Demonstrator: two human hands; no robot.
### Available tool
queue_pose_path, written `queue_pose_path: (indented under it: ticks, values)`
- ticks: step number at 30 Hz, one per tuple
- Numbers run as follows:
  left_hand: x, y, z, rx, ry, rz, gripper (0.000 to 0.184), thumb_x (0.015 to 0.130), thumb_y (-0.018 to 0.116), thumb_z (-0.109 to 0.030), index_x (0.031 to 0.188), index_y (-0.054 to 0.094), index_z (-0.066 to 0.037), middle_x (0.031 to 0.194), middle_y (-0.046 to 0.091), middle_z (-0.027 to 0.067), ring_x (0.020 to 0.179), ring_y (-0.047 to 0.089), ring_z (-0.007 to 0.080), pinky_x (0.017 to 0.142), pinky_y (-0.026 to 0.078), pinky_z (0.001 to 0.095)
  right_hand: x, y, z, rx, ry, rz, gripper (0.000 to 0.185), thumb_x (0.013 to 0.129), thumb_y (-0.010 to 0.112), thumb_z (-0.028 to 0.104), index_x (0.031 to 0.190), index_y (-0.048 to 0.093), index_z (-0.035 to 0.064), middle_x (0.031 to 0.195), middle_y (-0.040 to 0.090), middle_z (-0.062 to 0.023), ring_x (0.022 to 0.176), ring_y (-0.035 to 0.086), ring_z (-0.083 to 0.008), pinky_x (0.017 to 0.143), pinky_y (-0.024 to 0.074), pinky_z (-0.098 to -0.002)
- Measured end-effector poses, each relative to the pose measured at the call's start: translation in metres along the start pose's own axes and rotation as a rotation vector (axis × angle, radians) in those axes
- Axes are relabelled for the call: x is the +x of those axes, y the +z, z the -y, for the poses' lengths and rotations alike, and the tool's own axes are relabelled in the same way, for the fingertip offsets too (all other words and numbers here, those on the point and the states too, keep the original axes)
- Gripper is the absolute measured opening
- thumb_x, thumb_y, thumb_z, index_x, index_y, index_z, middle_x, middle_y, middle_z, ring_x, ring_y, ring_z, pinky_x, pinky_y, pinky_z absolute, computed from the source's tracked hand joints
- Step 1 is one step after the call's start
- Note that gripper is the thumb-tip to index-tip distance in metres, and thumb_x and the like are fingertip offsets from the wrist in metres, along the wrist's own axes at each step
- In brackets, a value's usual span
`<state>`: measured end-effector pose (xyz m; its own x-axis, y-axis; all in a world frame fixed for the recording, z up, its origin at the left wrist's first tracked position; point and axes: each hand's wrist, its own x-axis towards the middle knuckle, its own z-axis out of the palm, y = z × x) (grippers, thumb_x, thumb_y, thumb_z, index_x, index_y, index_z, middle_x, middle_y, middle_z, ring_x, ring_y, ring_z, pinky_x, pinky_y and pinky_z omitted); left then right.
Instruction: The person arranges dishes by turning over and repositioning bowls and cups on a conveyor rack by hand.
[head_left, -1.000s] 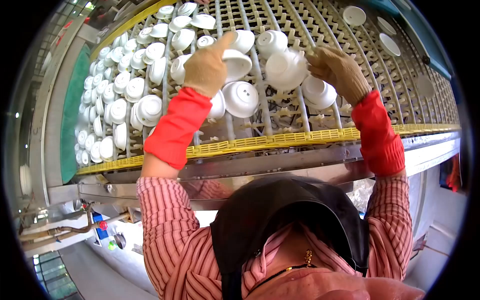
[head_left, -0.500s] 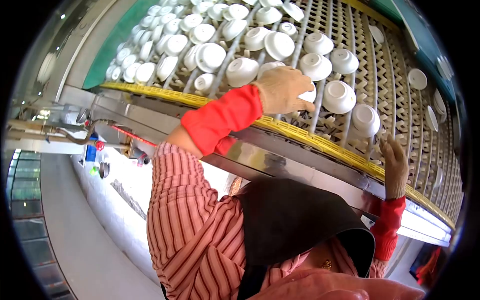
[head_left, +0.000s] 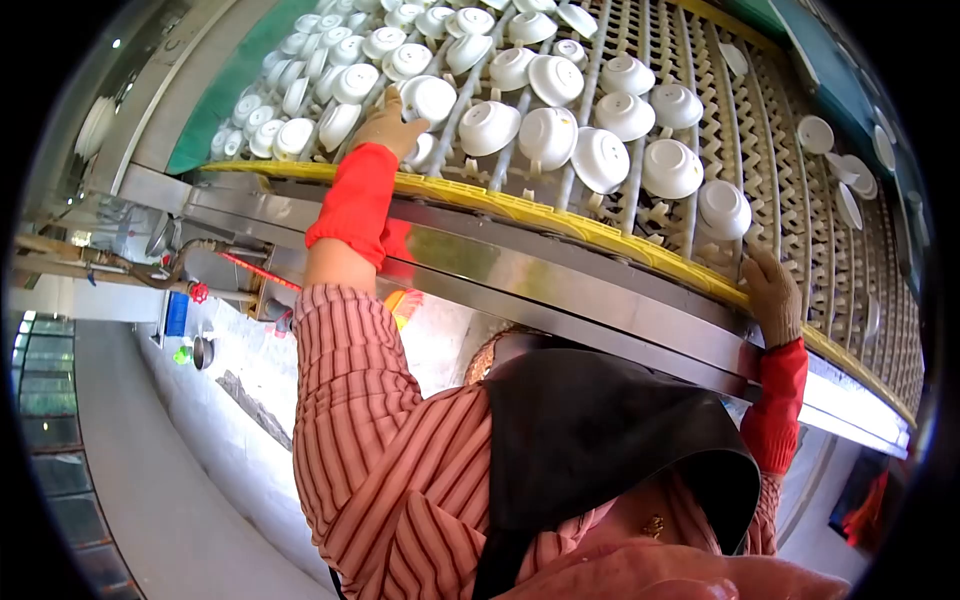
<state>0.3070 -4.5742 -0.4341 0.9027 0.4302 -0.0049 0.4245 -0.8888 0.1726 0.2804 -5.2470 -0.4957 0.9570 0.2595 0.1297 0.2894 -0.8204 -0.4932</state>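
Note:
Many white bowls lie upside down or tilted in rows on a slatted belt (head_left: 660,225). My left hand (head_left: 388,128), in a tan glove, is among them at the near edge. Its forefinger and thumb are bent beside a white bowl (head_left: 428,101); the palm side and anything under it are hidden. My right hand (head_left: 774,298), also gloved, rests on the yellow edge strip (head_left: 660,255) with its fingers extended onto the belt and nothing visible in them. The nearest bowl to it is an upturned white bowl (head_left: 723,209).
A metal rail (head_left: 560,285) runs along the near side of the belt. More white dishes (head_left: 858,178) stand on the far right side by a blue-green panel. Pipes with a red valve wheel (head_left: 198,292) are at the lower left. A black apron (head_left: 600,430) covers my front.
My left hand has left the bowls in the middle and moved left to others. Several middle bowls sit differently. My right hand remains at the edge, slightly shifted.

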Motion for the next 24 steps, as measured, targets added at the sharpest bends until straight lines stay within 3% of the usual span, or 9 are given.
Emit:
queue_pose_path:
  ticks: [3,4,6,8,9,11,14,18,24]
  values:
    - [-0.042,-0.021,-0.072,0.18,-0.037,-0.025,0.09,0.095,0.071,-0.063,0.162,0.053,-0.006,0.156,0.062,0.0254,0.144,0.061,0.0416,0.119,0.049,0.0499,0.001,0.0,-0.015,-0.093,-0.015,0.009,0.031,0.107,0.068,0.03,0.127,0.077,0.0086,0.106,0.078,-0.0166,0.101,0.076,-0.036,0.088,0.0594,-0.0421]
    - [-0.045,-0.01,-0.08,0.134,0.176,-0.202,0.081,0.093,0.075,-0.064,0.144,0.066,-0.003,0.144,0.068,0.0241,0.135,0.065,0.04,0.113,0.053,0.0494,0.0,-0.01,0.006,-0.074,0.141,0.04,0.038,0.107,0.068,0.034,0.132,0.077,0.0076,0.112,0.08,-0.0172,0.103,0.077,-0.0354,0.09,0.0596,-0.042]
    - [-0.064,-0.014,-0.119,0.083,0.559,-0.319,0.066,0.098,0.078,-0.053,0.14,0.068,-0.003,0.134,0.07,0.0189,0.124,0.066,0.042,0.107,0.052,0.0537,-0.001,-0.005,-0.003,-0.054,0.12,-0.004,0.04,0.107,0.068,0.036,0.134,0.077,0.008,0.115,0.08,-0.0179,0.106,0.077,-0.0354,0.092,0.0597,-0.0419]
    - [-0.07,0.015,-0.145,-0.088,0.733,-0.14,0.077,0.096,0.075,-0.062,0.149,0.063,-0.007,0.142,0.066,0.0258,0.13,0.066,0.0426,0.112,0.052,0.0498,-0.005,-0.005,0.001,0.002,0.103,-0.064,0.037,0.107,0.065,0.039,0.128,0.076,0.01,0.115,0.077,-0.0216,0.107,0.074,-0.0429,0.09,0.058,-0.0488]
    - [-0.084,0.023,-0.166,-0.014,0.692,0.027,0.079,0.098,0.075,-0.061,0.155,0.057,-0.01,0.149,0.061,0.0275,0.135,0.064,0.0433,0.116,0.05,0.05,-0.005,-0.005,0.001,-0.009,0.109,-0.061,0.037,0.107,0.065,0.039,0.128,0.076,0.01,0.115,0.077,-0.0212,0.108,0.074,-0.0426,0.091,0.0581,-0.0485]
    - [-0.105,0.044,-0.187,0.159,0.675,-0.132,0.085,0.094,0.079,-0.06,0.16,0.053,-0.014,0.153,0.057,0.0286,0.139,0.062,0.0445,0.119,0.048,0.0501,-0.004,-0.005,0.002,-0.028,0.129,-0.056,0.037,0.107,0.065,0.039,0.128,0.076,0.01,0.116,0.077,-0.0204,0.109,0.074,-0.0418,0.091,0.0583,-0.048]
    - [-0.077,0.023,-0.2,0.03,0.631,0.197,0.096,0.092,0.079,-0.063,0.169,0.047,-0.014,0.169,0.046,0.0322,0.158,0.045,0.0462,0.132,0.035,0.0463,-0.003,-0.006,-0.002,-0.062,0.116,-0.014,0.039,0.107,0.065,0.041,0.129,0.077,0.0109,0.116,0.079,-0.0179,0.108,0.075,-0.0403,0.092,0.0586,-0.0472]
    - [-0.079,0.01,-0.219,0.02,0.507,0.267,0.093,0.087,0.083,-0.06,0.164,0.051,-0.02,0.162,0.053,0.0289,0.152,0.051,0.0459,0.126,0.042,0.0507,0.0,-0.001,-0.012,-0.021,0.13,-0.023,0.04,0.105,0.066,0.042,0.127,0.078,0.011,0.115,0.08,-0.0176,0.107,0.076,-0.0402,0.09,0.0585,-0.0481]
    - [-0.113,0.023,-0.23,0.213,0.427,0.049,0.09,0.086,0.085,-0.062,0.158,0.057,-0.016,0.151,0.059,0.0232,0.142,0.059,0.0437,0.12,0.047,0.0518,0.001,-0.009,-0.015,0.025,0.085,0.032,0.038,0.105,0.068,0.041,0.126,0.08,0.0111,0.107,0.08,-0.0187,0.099,0.078,-0.036,0.086,0.0594,-0.0441]
